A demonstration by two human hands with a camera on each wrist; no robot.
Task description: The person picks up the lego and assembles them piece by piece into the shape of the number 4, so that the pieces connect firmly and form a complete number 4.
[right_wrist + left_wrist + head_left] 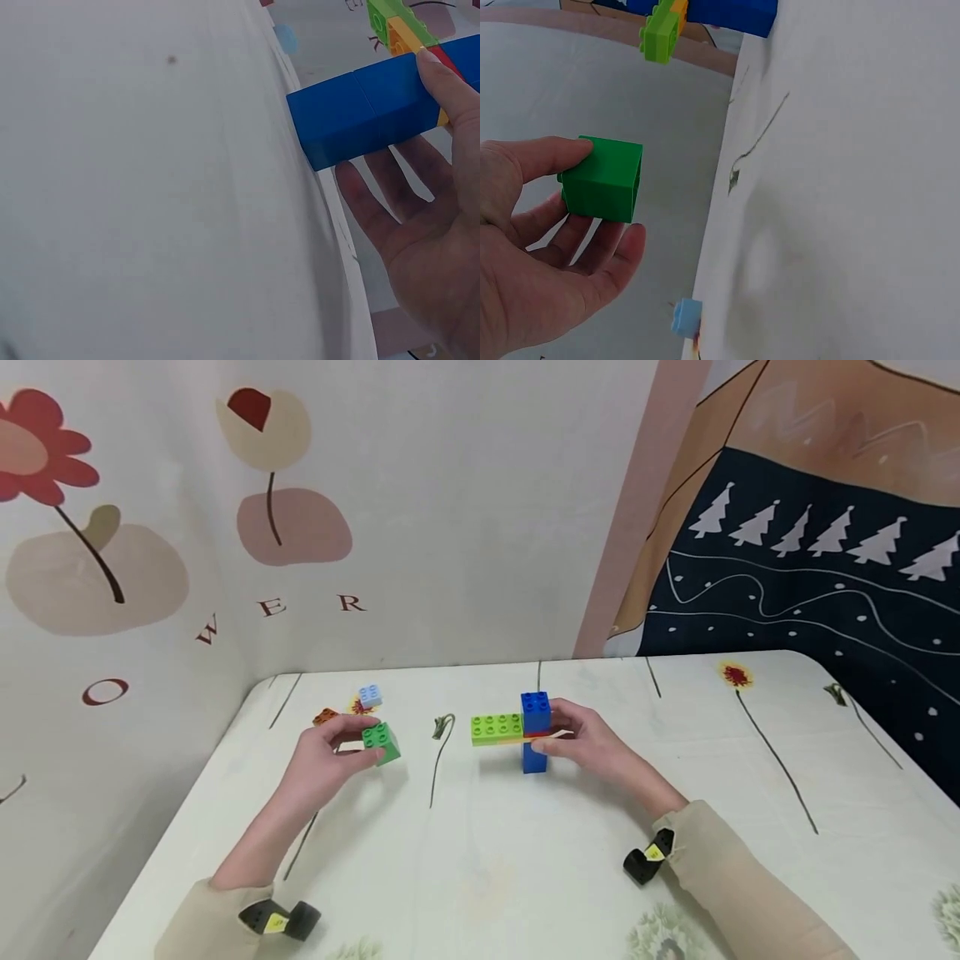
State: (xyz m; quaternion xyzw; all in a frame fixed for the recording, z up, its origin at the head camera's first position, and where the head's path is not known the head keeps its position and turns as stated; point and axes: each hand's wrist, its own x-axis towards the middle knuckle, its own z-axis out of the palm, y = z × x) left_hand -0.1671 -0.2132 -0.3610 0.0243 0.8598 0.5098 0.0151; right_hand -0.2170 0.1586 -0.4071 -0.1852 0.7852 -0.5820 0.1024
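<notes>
Between the thumb and fingers of my left hand (324, 762) is a green toy building block (381, 744), pinched above the table. In the left wrist view the same green block (602, 181) shows its smooth sides, studs turned toward the palm. My right hand (596, 745) grips an upright column of blue blocks (536, 713) at its right side. A lime green brick (496, 730) juts out leftward from the column, with a thin yellow-orange layer under it. A strip of red (444, 63) shows between the blue blocks in the right wrist view, beside the thumb.
Beyond my left hand, a light blue brick (370, 695) lies on the white cloth-covered table (480, 852). An orange-brown brick (325, 717) sits near it, partly behind the left hand. A printed fabric backdrop (465, 510) rises behind the table's far edge.
</notes>
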